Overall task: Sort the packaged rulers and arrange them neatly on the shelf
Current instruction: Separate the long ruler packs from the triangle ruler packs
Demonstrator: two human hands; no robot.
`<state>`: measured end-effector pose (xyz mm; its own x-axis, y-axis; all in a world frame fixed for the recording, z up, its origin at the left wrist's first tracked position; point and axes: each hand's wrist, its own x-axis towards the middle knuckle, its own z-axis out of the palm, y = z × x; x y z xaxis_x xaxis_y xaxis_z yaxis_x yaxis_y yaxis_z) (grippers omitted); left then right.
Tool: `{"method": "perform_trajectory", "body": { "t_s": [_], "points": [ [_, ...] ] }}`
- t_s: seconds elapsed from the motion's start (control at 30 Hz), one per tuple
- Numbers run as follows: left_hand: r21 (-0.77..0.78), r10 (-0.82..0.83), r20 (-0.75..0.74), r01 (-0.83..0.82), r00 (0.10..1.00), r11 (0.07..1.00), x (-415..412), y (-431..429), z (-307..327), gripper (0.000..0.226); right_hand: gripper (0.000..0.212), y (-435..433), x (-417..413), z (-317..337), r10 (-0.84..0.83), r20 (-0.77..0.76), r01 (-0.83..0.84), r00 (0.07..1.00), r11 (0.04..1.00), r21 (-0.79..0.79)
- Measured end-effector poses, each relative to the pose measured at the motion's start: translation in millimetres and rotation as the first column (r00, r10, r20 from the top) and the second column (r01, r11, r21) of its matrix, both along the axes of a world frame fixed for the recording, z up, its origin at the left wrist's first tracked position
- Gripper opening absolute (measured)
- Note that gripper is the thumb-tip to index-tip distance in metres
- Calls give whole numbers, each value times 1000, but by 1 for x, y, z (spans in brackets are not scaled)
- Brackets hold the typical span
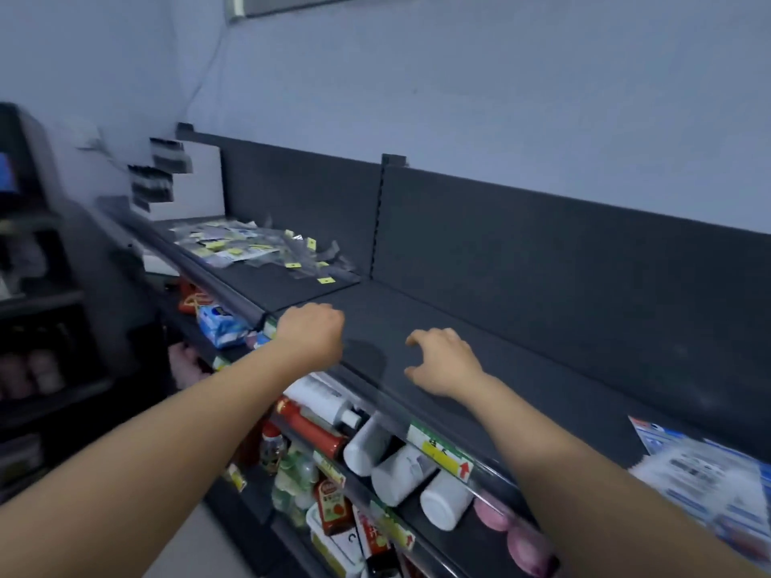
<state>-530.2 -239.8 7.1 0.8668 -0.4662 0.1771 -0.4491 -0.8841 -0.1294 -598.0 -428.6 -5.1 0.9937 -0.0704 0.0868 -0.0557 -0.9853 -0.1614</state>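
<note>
In the head view, we reach both bare arms over a flat, matte dark-grey metal shelf. Our left hand is near the shelf's front edge, knuckles up and fingers curled under into a fist, with nothing showing in it. Just to its 3 o'clock, our right hand hovers low over the bare shelf, its fingers bent and spread like a claw, thumb apart, gripping nothing. We cannot tell whether it touches the surface.

The packaged rulers lie well apart from both hands, toward 10 o'clock on the next section of the same shelf. They form a loose, flat heap of clear, crinkled plastic sleeves with small yellow square tags, overlapping at many angles.

A tall, smooth dark back panel rises at 12 o'clock.

Toward 6 o'clock, on the tier below, 3 round white plastic bottles lie on their sides beside a red bottle. At 4 o'clock, glossy blue-and-white packets rest on the shelf.
</note>
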Motion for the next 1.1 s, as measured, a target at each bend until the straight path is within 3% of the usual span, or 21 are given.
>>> {"method": "perform_trajectory", "body": {
  "t_s": [0.5, 0.7, 1.1],
  "points": [
    [-116, 196, 26, -192, 980, 975, 147, 204, -15, 28, 40, 201, 182, -13, 153, 94, -160, 984, 985, 67],
    [-132, 237, 5, -234, 972, 963, 209, 237, -28, 30, 37, 231, 250, -17, 172, 66, -175, 983, 983, 52],
    [-78, 258, -12, -258, 966, 963, 357, 247, -23, 7, 40, 237, 419, -22, 165, 36, -167, 986, 984, 55]
  ]
}}
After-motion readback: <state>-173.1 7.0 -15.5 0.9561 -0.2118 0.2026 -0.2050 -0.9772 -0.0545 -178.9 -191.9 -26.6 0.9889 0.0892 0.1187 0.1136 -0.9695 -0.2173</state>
